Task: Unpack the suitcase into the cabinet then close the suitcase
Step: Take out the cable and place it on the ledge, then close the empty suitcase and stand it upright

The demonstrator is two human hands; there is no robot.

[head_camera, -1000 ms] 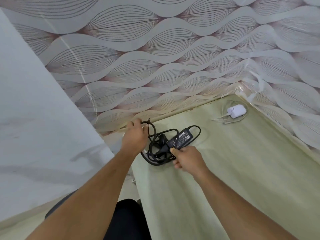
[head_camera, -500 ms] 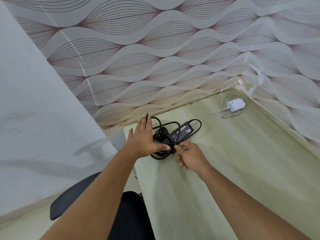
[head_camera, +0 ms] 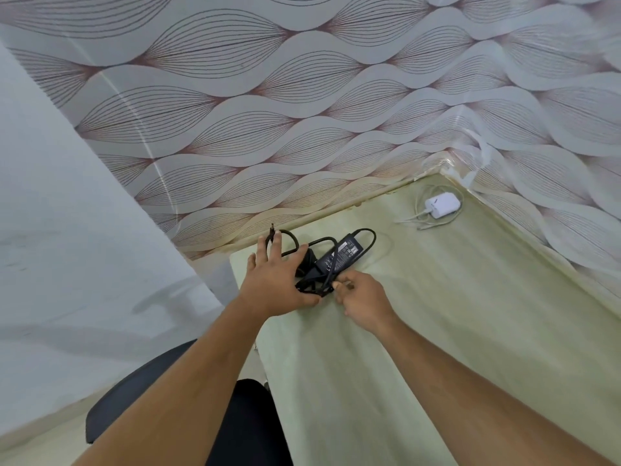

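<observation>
Nearest to you, a dark rounded shape, perhaps a chair seat (head_camera: 141, 395), shows below the near left corner of the pale green shelf surface (head_camera: 437, 331), and something black (head_camera: 248, 425) sits close under the shelf's near edge between your forearms. Both bare forearms reach forward over that shelf surface towards the black power adapter (head_camera: 339, 255), which lies on the shelf near its far left corner.

Your left hand (head_camera: 272, 280) rests flat on the left side of the adapter's coiled black cable (head_camera: 309, 280), fingers straight and spread, thumb stretched out along the near side of the coil; it presses rather than grasps. The cable's plug tip (head_camera: 272, 228) sticks up between two of those fingers, on the side of the adapter closest to the wall.

Your right hand (head_camera: 363, 297) sits just to the near right of the adapter, fingers curled, with thumb and forefinger pinching a loop of the cable at the adapter's near end. The adapter brick itself lies flat, label up, tilted diagonally, with cable looping round its far end.

Beyond the adapter, well apart to its far right, a small white charger (head_camera: 442, 205) with a thin white cord (head_camera: 420, 216) lies in the shelf's far corner. Wallpaper (head_camera: 302, 112) patterned with wavy leaf shapes covers the walls behind and to the right of the adapter, and a plain white panel (head_camera: 67, 213) stands to its left.
</observation>
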